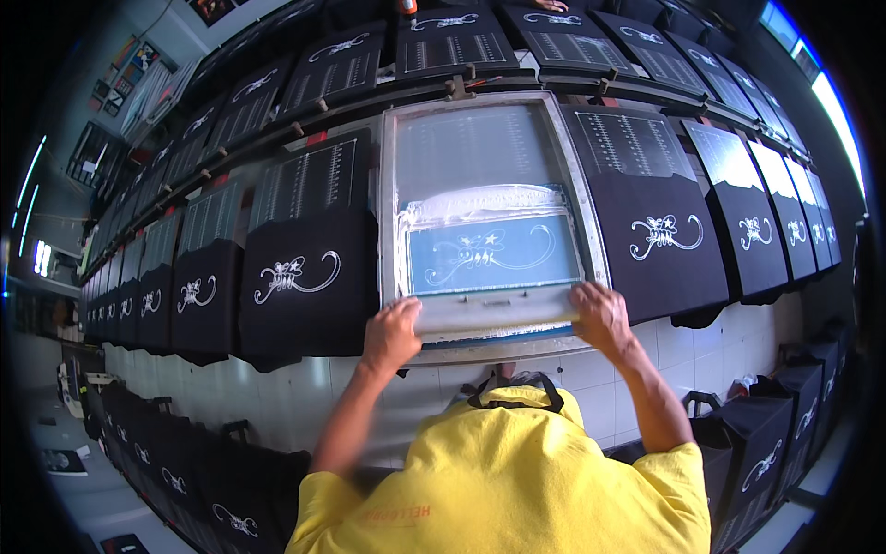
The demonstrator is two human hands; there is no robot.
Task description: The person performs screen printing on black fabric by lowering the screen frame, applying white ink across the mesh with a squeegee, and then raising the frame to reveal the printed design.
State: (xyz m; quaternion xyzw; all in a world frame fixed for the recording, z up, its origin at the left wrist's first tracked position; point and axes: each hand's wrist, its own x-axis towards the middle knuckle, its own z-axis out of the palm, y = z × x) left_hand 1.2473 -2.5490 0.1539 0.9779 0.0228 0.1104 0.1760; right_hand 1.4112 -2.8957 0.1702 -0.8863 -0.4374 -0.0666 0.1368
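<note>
One screen-printing frame [489, 217] on long table, between two black shirts [305, 277] with white print; many more along rows. One squeegee [494, 314] at frame's near edge. Left hand [391, 334], right hand [600, 316] both clamped on squeegee ends.

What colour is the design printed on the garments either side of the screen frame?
White, on black garments; clearest in the head view, right of the screen frame.

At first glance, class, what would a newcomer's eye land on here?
The metal-framed printing screen at centre, both hands gripping a squeegee at its near edge: left hand, right hand. Then the long curving row of black shirts with white swirl prints on either side.
</note>
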